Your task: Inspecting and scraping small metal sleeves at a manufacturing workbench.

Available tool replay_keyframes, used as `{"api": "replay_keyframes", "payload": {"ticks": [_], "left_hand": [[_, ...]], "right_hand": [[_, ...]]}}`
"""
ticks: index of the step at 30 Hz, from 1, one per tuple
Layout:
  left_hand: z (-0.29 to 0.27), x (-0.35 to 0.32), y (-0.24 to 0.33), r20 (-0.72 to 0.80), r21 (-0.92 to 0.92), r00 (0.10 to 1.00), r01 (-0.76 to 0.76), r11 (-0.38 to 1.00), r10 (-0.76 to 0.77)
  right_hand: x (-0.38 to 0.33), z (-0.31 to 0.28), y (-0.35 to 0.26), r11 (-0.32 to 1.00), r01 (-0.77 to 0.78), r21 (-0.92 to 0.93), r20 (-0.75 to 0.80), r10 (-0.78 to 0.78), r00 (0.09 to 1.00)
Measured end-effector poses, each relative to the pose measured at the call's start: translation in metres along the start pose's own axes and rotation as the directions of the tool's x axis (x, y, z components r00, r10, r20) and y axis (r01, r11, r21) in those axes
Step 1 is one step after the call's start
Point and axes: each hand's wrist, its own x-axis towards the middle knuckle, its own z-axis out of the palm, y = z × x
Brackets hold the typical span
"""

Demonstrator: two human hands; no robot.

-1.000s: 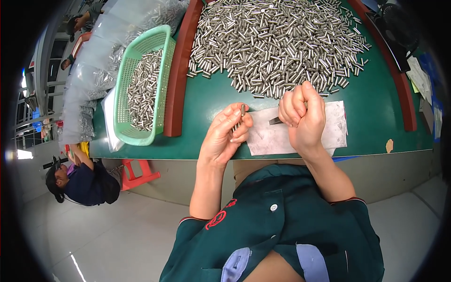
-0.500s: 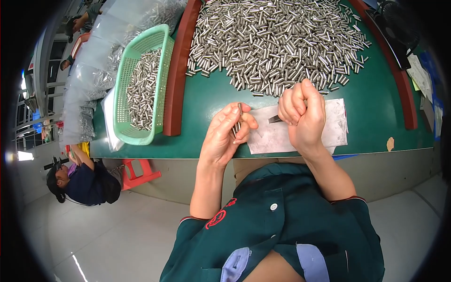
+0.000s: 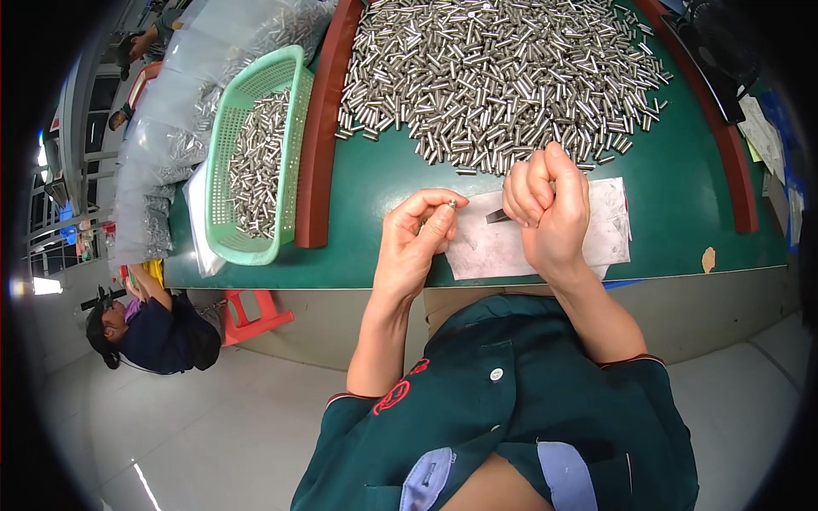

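Observation:
My left hand (image 3: pixel 407 247) is closed, with a short metal pin (image 3: pixel 452 203) pinched between thumb and forefinger. Only the pin's end shows; whether other pins lie inside the curled fingers is hidden. My right hand (image 3: pixel 555 217) is closed around a tool with a dark, flat metal tip (image 3: pixel 497 217); its kind cannot be made out, as the fist covers the rest. Both hands are above the near edge of the green table, apart from each other. A smudged whitish sheet (image 3: pixel 486 255) lies beneath them. Beyond the hands spreads a large pile of shiny metal pins (image 3: pixel 503 85).
A light green basket (image 3: pixel 300 119) holding pins stands left of a red-brown rail (image 3: pixel 317 162). Another rail (image 3: pixel 724 145) runs along the right. Clear bags of pins (image 3: pixel 175 111) line the far left. A person (image 3: pixel 162 328) sits near a red stool (image 3: pixel 256 317).
The fingers of my left hand have shifted, and the pin has turned from standing lengthwise to showing mostly its end. My right hand and the tool have hardly moved.

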Motion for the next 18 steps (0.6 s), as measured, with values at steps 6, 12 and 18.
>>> {"api": "replay_keyframes", "payload": {"ticks": [6, 12, 18], "left_hand": [[0.007, -0.001, -0.003, -0.055, 0.407, 0.969, -0.200, 0.891, 0.242], [0.004, -0.001, 0.001, 0.037, -0.324, 0.999, -0.016, 0.946, 0.029], [0.002, 0.018, 0.003, -0.105, 0.179, 0.973, -0.186, 0.966, 0.207]], "right_hand": [[0.000, 0.000, 0.000, 1.000, 0.006, -0.009, 0.001, -0.006, 1.000], [0.000, -0.001, 0.000, 1.000, -0.001, -0.005, -0.002, 0.001, 1.000], [0.000, 0.000, 0.000, 1.000, 0.003, -0.004, 0.004, -0.003, 1.000]]}}
